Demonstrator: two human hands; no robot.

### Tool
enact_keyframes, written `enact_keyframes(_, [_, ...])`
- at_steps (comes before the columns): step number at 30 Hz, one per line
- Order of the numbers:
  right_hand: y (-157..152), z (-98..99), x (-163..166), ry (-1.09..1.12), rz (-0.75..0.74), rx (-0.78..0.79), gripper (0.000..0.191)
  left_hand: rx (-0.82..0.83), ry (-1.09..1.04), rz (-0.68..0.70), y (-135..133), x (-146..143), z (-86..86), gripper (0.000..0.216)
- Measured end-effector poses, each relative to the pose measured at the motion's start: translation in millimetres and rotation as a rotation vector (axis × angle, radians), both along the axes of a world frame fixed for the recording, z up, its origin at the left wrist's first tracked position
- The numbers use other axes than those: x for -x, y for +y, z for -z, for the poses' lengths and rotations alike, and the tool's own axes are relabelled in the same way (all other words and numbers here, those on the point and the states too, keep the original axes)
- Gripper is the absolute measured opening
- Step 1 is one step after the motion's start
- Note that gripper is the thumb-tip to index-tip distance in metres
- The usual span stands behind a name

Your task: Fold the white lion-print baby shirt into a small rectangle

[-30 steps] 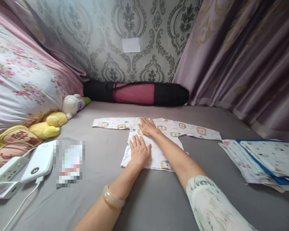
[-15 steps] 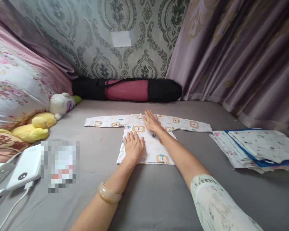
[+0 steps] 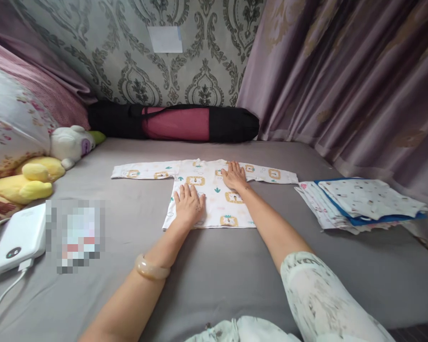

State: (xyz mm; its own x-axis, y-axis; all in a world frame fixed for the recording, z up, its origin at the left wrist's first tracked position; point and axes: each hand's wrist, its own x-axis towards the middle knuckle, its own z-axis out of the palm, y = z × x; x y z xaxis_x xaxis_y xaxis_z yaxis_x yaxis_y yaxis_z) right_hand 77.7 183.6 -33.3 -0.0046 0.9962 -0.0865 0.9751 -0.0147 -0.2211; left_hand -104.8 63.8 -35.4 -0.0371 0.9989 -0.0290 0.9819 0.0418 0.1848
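Head view: my left hand (image 3: 188, 205) flat, fingers spread, gripping nothing, pressing baby shirt (image 3: 207, 192) lower left. Right hand (image 3: 235, 176) flat, pressing chest toward 2 o'clock. Shirt spread mid grey sheet (image 3: 214, 275). Risk: uneven push bunches fabric. Folded cloth stack (image 3: 360, 202) at 3 o'clock. Rolled mat in black bag (image 3: 174, 122) at 12.

Single head view; faces forward and down across bed (image 3: 214, 280); hands at mid-distance

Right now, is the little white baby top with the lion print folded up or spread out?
Spread out: the white lion-print baby top lies flat on the grey bed sheet, both sleeves stretched sideways, left hand and right hand pressing on it.
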Motion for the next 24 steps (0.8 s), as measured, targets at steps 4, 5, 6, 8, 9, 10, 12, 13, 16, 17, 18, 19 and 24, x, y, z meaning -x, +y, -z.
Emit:
enact_keyframes(4, [-15, -10.7, -4, 0.057, -0.062, 0.002, 0.066, -0.025, -0.020, 0.022, 1, 1, 1.0, 0.067])
enact_keyframes(5, [-24, -13.3, -5, 0.063, -0.098, -0.004, 0.066, -0.037, -0.025, 0.038, 0, 0, 1.2, 0.066])
enact_keyframes(6, [-36, -15.4, -5, 0.065, -0.147, -0.009, 0.066, -0.055, -0.029, 0.063, 0, -1, 1.3, 0.066])
enact_keyframes(8, [-64, -17.1, -5, 0.065, -0.263, 0.021, 0.065, -0.087, -0.034, 0.146, -3, -5, 1.0, 0.064])
enact_keyframes(9, [-79, -16.7, -6, 0.052, -0.321, 0.026, 0.064, -0.089, -0.035, 0.198, -5, -7, 0.8, 0.062])
enact_keyframes(10, [-93, -15.6, -6, 0.039, -0.374, 0.025, 0.063, -0.079, -0.035, 0.250, -7, -9, 0.5, 0.061])
enact_keyframes(12, [-117, -11.8, -7, 0.016, -0.424, 0.029, 0.062, -0.045, -0.030, 0.332, -11, -14, 0.3, 0.060])
enact_keyframes(13, [-125, -9.7, -8, 0.006, -0.432, 0.026, 0.062, -0.032, -0.025, 0.356, -13, -15, 0.6, 0.059])
enact_keyframes(16, [-137, -4.8, -9, -0.018, -0.430, -0.002, 0.061, -0.027, -0.010, 0.371, -15, -18, 2.2, 0.060])
enact_keyframes(17, [-137, -4.3, -9, -0.021, -0.426, -0.011, 0.061, -0.025, -0.011, 0.368, -16, -18, 2.5, 0.060])
enact_keyframes(18, [-137, -4.4, -9, -0.022, -0.421, -0.015, 0.061, -0.021, -0.015, 0.366, -15, -18, 2.3, 0.060])
enact_keyframes(19, [-137, -5.0, -9, -0.020, -0.417, -0.014, 0.061, -0.013, -0.022, 0.367, -15, -17, 1.4, 0.060])
enact_keyframes(24, [-147, -11.4, -7, 0.011, -0.462, -0.007, 0.064, 0.122, -0.116, 0.478, -11, -4, -12.0, 0.062])
